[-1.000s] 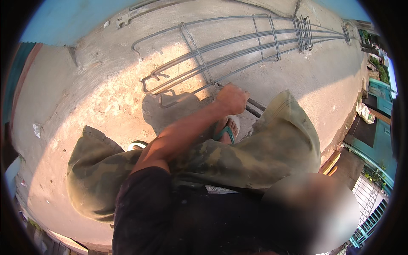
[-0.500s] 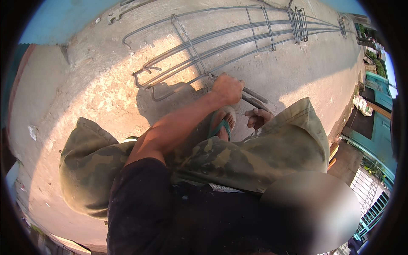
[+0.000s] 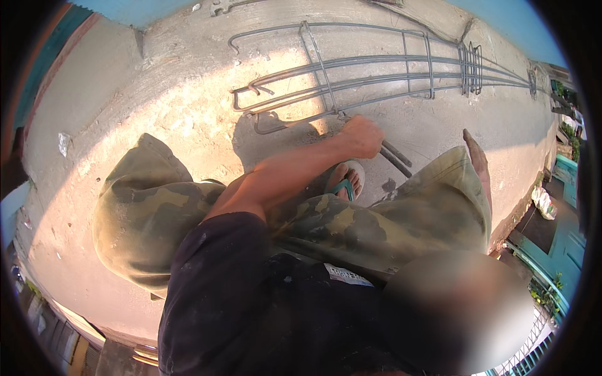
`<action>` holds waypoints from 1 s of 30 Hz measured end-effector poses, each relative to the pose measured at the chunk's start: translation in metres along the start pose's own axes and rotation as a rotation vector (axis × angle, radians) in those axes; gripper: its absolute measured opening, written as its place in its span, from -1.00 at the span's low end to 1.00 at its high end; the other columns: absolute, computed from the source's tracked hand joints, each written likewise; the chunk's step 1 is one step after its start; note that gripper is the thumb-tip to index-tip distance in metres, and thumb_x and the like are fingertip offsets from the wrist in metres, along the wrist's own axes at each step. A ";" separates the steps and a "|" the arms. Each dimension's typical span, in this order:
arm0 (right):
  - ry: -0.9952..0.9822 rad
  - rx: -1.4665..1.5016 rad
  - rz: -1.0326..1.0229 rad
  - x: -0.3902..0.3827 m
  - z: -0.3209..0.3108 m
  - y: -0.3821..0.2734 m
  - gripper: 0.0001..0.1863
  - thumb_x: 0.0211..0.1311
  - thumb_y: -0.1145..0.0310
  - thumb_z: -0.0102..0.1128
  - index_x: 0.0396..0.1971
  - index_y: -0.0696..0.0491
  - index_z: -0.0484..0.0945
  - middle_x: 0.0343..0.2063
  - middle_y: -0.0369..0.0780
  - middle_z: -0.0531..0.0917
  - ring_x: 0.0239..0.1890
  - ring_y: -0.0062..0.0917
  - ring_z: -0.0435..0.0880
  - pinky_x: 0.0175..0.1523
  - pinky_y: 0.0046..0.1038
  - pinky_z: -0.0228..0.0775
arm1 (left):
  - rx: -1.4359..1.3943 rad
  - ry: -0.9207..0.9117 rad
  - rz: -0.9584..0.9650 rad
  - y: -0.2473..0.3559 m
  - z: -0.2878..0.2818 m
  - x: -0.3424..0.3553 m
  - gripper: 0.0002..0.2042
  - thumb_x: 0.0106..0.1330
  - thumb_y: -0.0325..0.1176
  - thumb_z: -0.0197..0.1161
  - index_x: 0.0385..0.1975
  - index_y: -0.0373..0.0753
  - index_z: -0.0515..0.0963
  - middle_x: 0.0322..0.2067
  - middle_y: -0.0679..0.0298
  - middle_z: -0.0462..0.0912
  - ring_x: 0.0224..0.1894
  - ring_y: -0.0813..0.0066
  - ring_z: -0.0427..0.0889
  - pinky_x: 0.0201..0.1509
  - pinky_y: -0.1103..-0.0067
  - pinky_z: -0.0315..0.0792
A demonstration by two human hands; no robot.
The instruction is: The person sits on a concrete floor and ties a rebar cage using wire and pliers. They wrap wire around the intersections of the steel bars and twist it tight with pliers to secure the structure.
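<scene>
My left hand (image 3: 362,136) is closed around a dark metal tool with two long handles (image 3: 395,159), whose far end is at the near bar of a rebar cage (image 3: 376,81). The cage lies on the concrete, made of long grey bars with crossing ties and hooked ends. My right hand (image 3: 476,156) is raised beside my right knee (image 3: 461,188), its fingers stretched and pointing forward, with nothing seen in them; part of it is hidden by the knee. My foot in a green-strapped sandal (image 3: 348,182) is below the tool.
A concrete floor (image 3: 94,94) surrounds me, half sunlit. A teal railing and panel (image 3: 552,244) run along the right edge, with a crumpled white sack (image 3: 544,203) beside them. More bent metal bars (image 3: 229,7) lie beyond the cage.
My right hand has moved from beside the tool handles, where it was by a thin wire, rightward past the knee, its fingers straightened. My left hand stays on the tool. The view has shifted.
</scene>
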State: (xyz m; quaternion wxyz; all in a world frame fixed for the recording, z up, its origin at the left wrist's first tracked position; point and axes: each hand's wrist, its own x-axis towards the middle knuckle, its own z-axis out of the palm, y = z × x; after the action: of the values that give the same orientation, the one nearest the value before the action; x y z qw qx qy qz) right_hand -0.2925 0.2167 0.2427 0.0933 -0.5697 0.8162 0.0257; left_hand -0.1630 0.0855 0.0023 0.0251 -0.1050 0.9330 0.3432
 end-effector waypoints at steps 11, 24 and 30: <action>-0.272 0.148 0.221 0.002 0.204 -0.035 -0.51 0.20 0.33 0.21 0.12 0.03 0.31 -0.14 0.01 0.54 -0.07 -0.02 0.55 -0.05 -0.07 0.38 | -0.338 0.562 0.038 -0.029 -0.030 -0.017 -0.63 -0.04 -0.25 0.39 -0.26 -0.34 0.58 -0.39 0.05 0.66 -0.36 0.18 0.65 -0.16 0.36 0.51; -0.113 0.033 0.221 -0.001 0.222 -0.034 -0.48 0.13 0.29 0.30 0.08 -0.01 0.35 -0.18 -0.08 0.55 -0.08 -0.12 0.55 -0.06 -0.14 0.37 | -1.152 0.748 -0.757 -0.091 -0.043 -0.002 -0.72 0.36 -0.32 0.12 -0.45 -0.44 0.58 -0.66 0.16 0.62 -0.56 0.40 0.65 -0.38 0.45 0.51; -0.220 0.208 0.233 0.004 0.216 -0.035 -0.56 0.22 0.25 0.21 0.05 0.04 0.34 -0.17 0.00 0.56 -0.12 -0.03 0.57 -0.11 -0.07 0.41 | -0.565 -0.036 -0.591 -0.130 -0.071 -0.030 -0.55 0.32 -0.04 0.21 -0.41 -0.43 0.62 -0.60 0.15 0.66 -0.53 0.38 0.64 -0.36 0.42 0.52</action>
State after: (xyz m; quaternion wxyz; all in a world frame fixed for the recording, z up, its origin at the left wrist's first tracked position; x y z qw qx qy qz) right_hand -0.2347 0.2330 0.0324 0.2370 -0.4525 0.8596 0.0139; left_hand -0.1038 -0.0519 -0.0224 0.1090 -0.3654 0.7311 0.5657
